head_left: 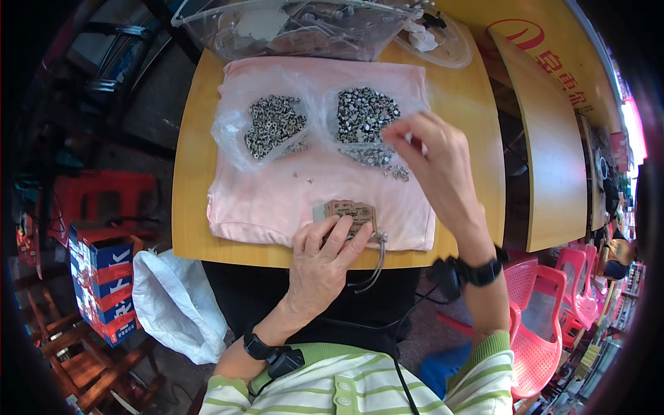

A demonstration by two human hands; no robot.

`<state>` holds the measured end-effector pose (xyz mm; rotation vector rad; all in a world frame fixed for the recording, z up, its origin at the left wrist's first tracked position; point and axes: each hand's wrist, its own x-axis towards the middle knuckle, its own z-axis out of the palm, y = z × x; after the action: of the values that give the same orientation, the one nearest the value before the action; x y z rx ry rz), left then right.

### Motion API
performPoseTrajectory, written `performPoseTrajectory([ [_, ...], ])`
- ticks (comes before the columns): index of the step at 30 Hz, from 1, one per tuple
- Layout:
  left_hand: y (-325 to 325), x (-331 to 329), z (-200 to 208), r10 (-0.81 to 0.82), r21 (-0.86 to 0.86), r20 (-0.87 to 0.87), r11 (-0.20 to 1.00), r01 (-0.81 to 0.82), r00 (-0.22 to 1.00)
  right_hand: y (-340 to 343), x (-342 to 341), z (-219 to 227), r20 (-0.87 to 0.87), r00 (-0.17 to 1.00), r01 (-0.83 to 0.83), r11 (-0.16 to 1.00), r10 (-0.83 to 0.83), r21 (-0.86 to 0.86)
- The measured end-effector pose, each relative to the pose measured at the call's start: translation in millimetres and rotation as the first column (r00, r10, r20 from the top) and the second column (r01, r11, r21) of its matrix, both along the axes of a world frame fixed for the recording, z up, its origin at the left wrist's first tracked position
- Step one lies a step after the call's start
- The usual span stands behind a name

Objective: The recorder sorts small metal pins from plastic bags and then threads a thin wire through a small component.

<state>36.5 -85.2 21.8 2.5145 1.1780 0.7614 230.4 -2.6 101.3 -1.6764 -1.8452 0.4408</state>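
Observation:
My left hand [321, 266] rests at the front of the pink cloth [263, 204], its fingers bent over a small brown printed flat piece [360, 209] and holding it there. A grey cord [377, 266] hangs from that piece's right side past the table edge. My right hand [436, 152] is raised beside the right-hand pile of small shiny metal caps [366, 114], thumb and fingertips pinched together. Whatever they may hold is too small to make out. At left, small metal ring-like parts [275, 124] fill another clear plastic bag [232, 142]. A few loose metal bits [398, 173] lie near the right bag.
A clear bin [297, 34] of wiry items stands at the table's far edge, with a round clear tray [449, 48] beside it. Left of the table are a white sack [173, 304] and a blue-red carton [104, 283]. Pink plastic chairs [536, 339] stand to the right.

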Motion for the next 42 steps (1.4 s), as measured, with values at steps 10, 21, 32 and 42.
performPoseTrajectory([
  [10,4.0,4.7,2.6,0.019,0.016,0.001,1.000,-0.019,1.000,-79.0,-2.7,-22.7,-0.186,0.980,0.007,0.954,-0.066,-0.299],
  [21,1.3,5.9,1.6,0.016,0.008,-0.005,1.000,-0.016,1.000,-81.2,-0.7,-33.4,-0.065,0.997,0.018,0.984,-0.029,-0.175],
  [32,1.3,5.9,0.0,0.021,0.022,0.004,1.000,-0.021,1.000,-75.5,-1.4,-23.9,-0.235,0.971,-0.040,0.951,-0.035,-0.306],
  [42,2.0,6.2,3.7,0.014,-0.017,0.011,1.000,-0.014,1.000,-69.5,-7.5,-22.8,-0.325,0.941,-0.057,0.907,-0.090,-0.417],
])
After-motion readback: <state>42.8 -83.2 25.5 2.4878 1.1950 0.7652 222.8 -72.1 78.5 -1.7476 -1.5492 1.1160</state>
